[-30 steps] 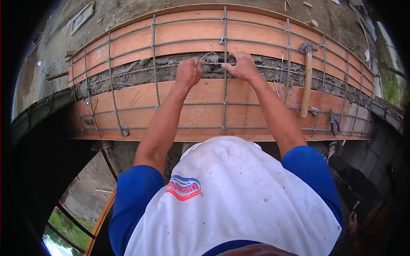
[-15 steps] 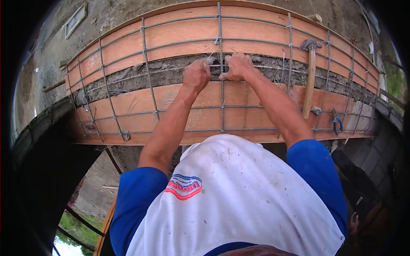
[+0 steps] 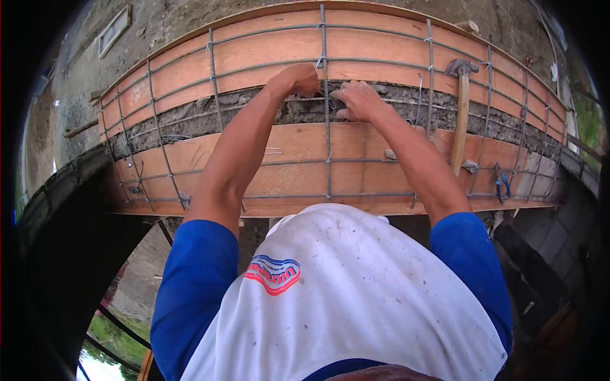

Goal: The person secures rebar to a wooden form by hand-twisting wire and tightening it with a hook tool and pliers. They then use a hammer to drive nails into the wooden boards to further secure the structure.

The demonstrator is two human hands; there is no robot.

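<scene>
My left hand point(image 3: 304, 79) is closed just left of an upright rebar point(image 3: 327, 127), over the dark rough strip between the two plywood boards. Whatever its fingers grip is hidden. Right of the same bar, my right hand point(image 3: 359, 101) has its thumb and fingers curled in, close to the horizontal rebar point(image 3: 397, 101) that runs along the strip. I cannot make out what is between those fingers. A twisted wire tie point(image 3: 319, 61) shows at the crossing above the left hand.
Plywood boards point(image 3: 267, 44) lie under the rebar grid. To the right, a wooden-handled hammer point(image 3: 462, 114) leans across the bars, and blue-handled pliers point(image 3: 502, 182) hang or rest low down. Bent wire point(image 3: 175, 137) lies at the left. Bare ground point(image 3: 165, 38) stretches beyond.
My left hand has moved up and slightly right, its forearm now reaching further across the boards. My right hand has shifted a little to the right, away from the upright bar.
</scene>
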